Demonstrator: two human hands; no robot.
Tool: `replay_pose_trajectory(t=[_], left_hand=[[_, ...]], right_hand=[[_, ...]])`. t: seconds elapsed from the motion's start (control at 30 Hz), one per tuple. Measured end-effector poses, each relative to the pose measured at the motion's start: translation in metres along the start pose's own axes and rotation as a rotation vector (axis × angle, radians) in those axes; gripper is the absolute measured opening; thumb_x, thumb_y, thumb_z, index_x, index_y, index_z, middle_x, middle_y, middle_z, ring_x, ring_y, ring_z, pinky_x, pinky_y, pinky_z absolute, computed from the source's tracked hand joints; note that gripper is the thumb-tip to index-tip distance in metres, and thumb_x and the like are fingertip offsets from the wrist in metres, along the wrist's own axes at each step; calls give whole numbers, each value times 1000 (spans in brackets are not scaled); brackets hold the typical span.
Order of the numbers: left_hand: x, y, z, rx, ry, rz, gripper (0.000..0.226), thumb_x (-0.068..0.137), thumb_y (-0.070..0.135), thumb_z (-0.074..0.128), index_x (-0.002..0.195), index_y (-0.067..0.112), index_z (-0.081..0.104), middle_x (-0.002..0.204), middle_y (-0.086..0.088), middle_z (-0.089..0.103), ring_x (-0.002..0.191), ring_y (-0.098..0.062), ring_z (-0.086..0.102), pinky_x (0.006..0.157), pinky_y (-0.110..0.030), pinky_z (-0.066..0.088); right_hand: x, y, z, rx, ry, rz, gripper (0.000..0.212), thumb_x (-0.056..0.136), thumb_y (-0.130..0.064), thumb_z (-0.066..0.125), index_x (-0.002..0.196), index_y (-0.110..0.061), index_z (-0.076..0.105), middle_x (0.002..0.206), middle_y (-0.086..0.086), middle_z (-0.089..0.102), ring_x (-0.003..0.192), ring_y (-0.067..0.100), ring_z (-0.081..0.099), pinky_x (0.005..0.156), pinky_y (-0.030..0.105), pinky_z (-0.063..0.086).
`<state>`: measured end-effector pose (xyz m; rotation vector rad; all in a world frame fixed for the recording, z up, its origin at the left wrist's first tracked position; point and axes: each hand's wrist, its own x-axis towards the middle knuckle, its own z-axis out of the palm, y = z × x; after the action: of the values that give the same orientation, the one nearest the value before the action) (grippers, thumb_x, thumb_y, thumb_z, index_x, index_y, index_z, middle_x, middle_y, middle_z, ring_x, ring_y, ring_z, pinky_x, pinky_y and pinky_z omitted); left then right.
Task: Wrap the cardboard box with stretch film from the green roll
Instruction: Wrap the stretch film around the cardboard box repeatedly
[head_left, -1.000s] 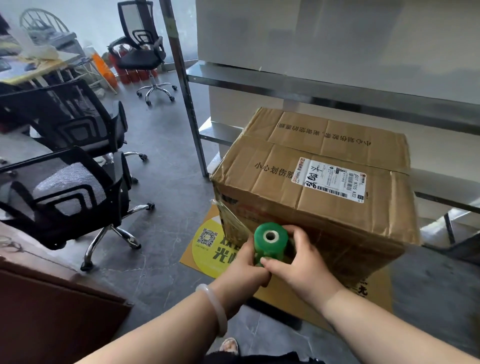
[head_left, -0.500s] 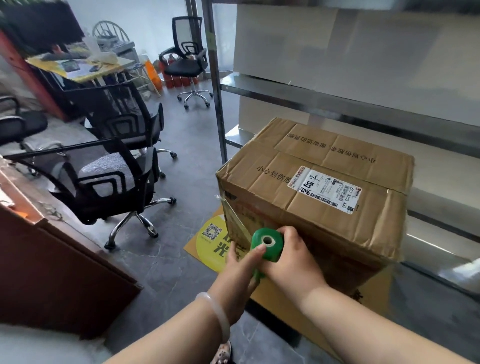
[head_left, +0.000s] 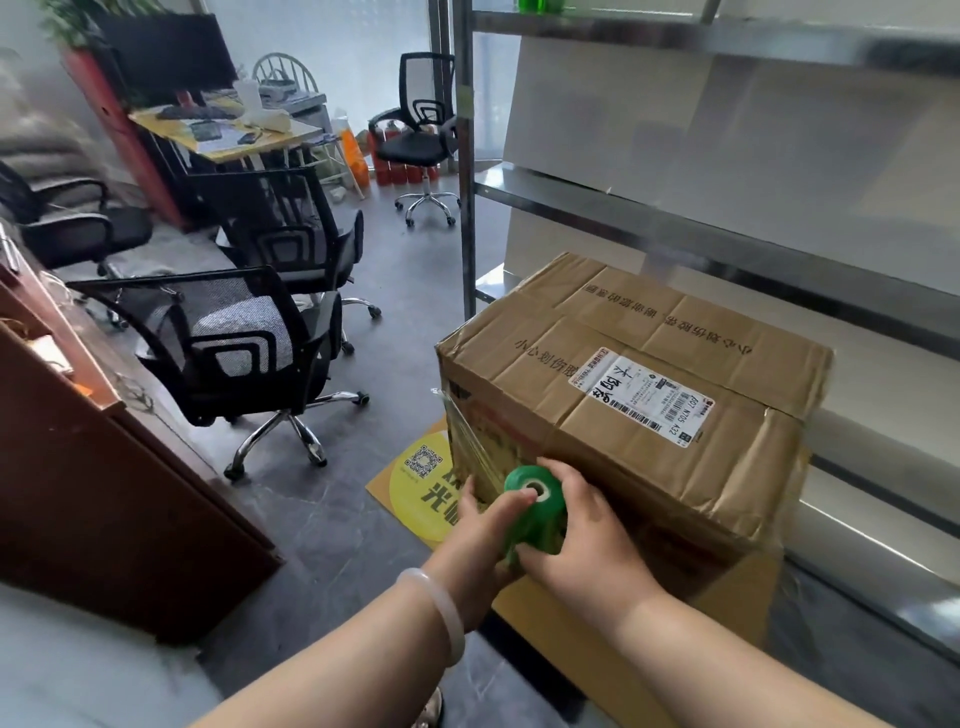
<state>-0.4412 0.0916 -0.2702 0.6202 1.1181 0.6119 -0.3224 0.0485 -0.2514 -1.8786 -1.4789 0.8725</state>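
Far left, a dark wooden cabinet (head_left: 78, 467) fills the edge. Next to it stands a black mesh office chair (head_left: 244, 348) on a chrome base, with more chairs behind it. Beyond them is a yellow-topped desk (head_left: 223, 132); whatever is written on the papers there is too small to read.

Moving in, a yellow floor sticker (head_left: 421, 478) carries a QR code and big dark characters. One of them looks like "光", and the rest are hidden behind the hands.

Now the action. The left hand (head_left: 478, 535), with a pale bracelet (head_left: 449, 608) on its wrist, grasps the green roll (head_left: 540, 519), one digit reaching over the top end by the core. The right hand (head_left: 592, 545) is curled round the roll's other side, so both hands hold it. The roll stands upright against the near face of the cardboard box (head_left: 571, 322), low down near the left corner. A band of clear stretch film (head_left: 467, 441) runs from the roll up to that corner and lies flat on the cardboard.

On the box top, the printed Chinese includes "小心划伤". A white shipping label (head_left: 641, 397) shows barcodes, bold handwritten black characters and what looks like "A07 N705 A22". The box sits on more brown cardboard.

On the right, metal shelving (head_left: 466, 182) rises behind the box.
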Motion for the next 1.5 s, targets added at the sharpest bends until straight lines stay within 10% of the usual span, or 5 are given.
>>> replay_pose_trajectory(t=[0.4,1.0,1.4,1.5], left_hand=[[-1,-18,18,6,-15,108,126,51,40,82,154,46,10,142,-5,50,123,-26,57,109,-46,46],[-24,-47,40,-34,-57,15,106,62,36,78,152,39,24,138,-13,56,114,-27,64,68,-32,60],[-31,-69,51,97,-55,51,135,54,34,83,153,47,-8,147,-11,40,126,-32,54,111,-48,43],[-31,-69,54,129,-78,47,138,49,35,84,152,51,-7,151,-11,39,127,-32,54,111,-48,43]], right_hand=[[-15,15,-14,-46,100,-130,81,66,-35,78,136,-32,39,127,-3,49,115,16,52,98,36,46],[-37,38,-37,5,-43,-137,83,70,-27,78,137,-30,30,121,-9,45,114,9,47,91,16,35],[-75,61,-42,30,-21,-52,72,72,-34,78,127,-26,32,108,-9,47,87,0,51,65,7,42],[-80,63,-43,69,-16,-42,81,70,-34,80,134,-32,31,115,-12,45,106,6,49,84,17,41]])
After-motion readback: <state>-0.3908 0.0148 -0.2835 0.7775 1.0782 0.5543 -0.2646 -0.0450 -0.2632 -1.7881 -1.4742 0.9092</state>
